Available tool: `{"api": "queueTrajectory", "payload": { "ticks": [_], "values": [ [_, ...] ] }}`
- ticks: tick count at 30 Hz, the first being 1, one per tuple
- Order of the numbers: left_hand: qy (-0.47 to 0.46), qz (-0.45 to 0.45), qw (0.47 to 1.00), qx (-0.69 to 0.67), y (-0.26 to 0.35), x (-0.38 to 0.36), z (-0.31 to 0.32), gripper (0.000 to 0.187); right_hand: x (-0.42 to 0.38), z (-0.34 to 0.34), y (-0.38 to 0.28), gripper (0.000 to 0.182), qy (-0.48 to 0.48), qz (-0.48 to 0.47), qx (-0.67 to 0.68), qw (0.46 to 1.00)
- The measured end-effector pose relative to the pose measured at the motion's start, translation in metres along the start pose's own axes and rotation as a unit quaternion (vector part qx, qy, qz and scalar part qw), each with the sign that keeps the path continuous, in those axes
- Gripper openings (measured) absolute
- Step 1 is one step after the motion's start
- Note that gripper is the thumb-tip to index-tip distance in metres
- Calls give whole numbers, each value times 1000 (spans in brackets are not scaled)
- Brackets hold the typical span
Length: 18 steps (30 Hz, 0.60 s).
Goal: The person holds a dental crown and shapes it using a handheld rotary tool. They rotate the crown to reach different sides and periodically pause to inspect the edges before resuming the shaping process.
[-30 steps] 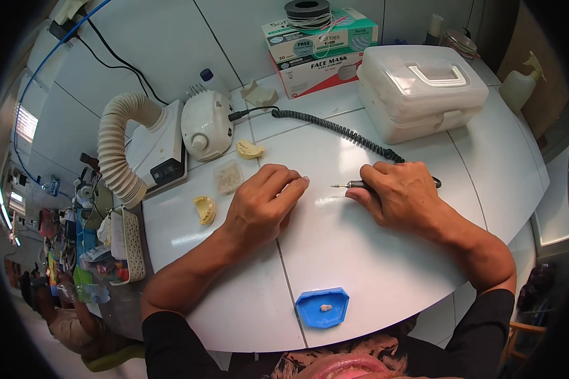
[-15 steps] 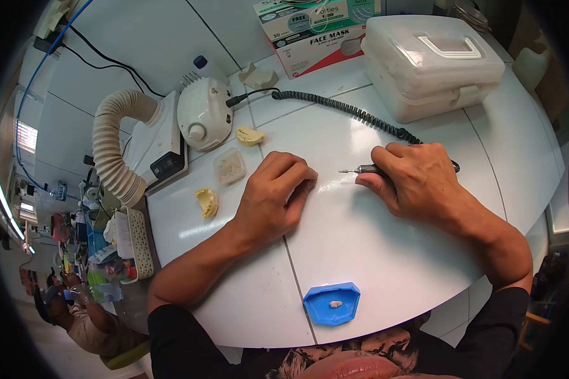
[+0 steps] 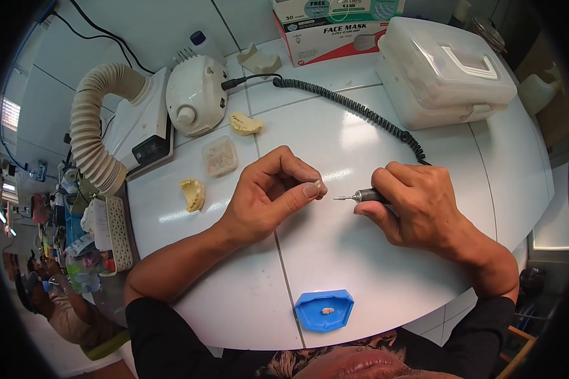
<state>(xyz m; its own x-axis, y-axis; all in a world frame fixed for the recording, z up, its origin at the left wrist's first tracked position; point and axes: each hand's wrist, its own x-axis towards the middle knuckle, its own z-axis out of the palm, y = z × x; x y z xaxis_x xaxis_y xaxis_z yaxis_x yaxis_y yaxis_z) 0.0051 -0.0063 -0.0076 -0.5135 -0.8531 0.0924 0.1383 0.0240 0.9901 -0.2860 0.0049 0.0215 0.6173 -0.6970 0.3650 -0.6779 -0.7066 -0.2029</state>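
Observation:
My left hand (image 3: 269,202) is closed in a pinch, with a small whitish tooth-like piece (image 3: 318,184) between thumb and fingertips, mostly covered by them. My right hand (image 3: 417,205) is wrapped round a dark dental handpiece (image 3: 368,195). Its thin metal bur (image 3: 344,198) points left, a short gap from the left fingertips. A coiled black cord (image 3: 360,108) runs from behind the right hand to the white control unit (image 3: 199,95). Near the table's front edge, a blue tray (image 3: 341,306) holds a small whitish piece (image 3: 327,311).
Two yellowish dental casts (image 3: 192,194) and a clear box of small pieces (image 3: 220,156) lie left of my hands. A ribbed hose (image 3: 85,120) on a white machine stands farther left. Mask boxes (image 3: 335,41) and a lidded case (image 3: 446,72) are behind. Another person (image 3: 63,303) sits far left.
My left hand has turned and its thumb has come up, so the small piece now shows. The handpiece has come lower and nearer the left fingertips. The whole view has shifted slightly.

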Motion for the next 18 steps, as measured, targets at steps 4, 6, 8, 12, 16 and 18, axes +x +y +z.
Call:
{"api": "queueTrajectory", "payload": {
  "ticks": [4,6,8,12,16,18],
  "values": [
    [-13,-12,1000,2,-1,1,-1,15,0,1,1,45,-3,3,1,1000],
    [-1,-43,999,25,8,2,3,17,0,2,1,45,4,3,-3,1000],
    [-19,-29,999,40,1,1,0,19,0,1,1,45,3,2,-4,1000],
    [8,-63,997,43,6,-2,6,17,0,1,0,45,5,-2,0,1000],
    [18,-48,997,65,6,-5,13,17,-3,2,-3,46,-13,11,-2,1000],
    [-1,0,995,103,-2,-6,12,16,-2,2,-3,46,-25,16,-4,1000]
  ]
}}
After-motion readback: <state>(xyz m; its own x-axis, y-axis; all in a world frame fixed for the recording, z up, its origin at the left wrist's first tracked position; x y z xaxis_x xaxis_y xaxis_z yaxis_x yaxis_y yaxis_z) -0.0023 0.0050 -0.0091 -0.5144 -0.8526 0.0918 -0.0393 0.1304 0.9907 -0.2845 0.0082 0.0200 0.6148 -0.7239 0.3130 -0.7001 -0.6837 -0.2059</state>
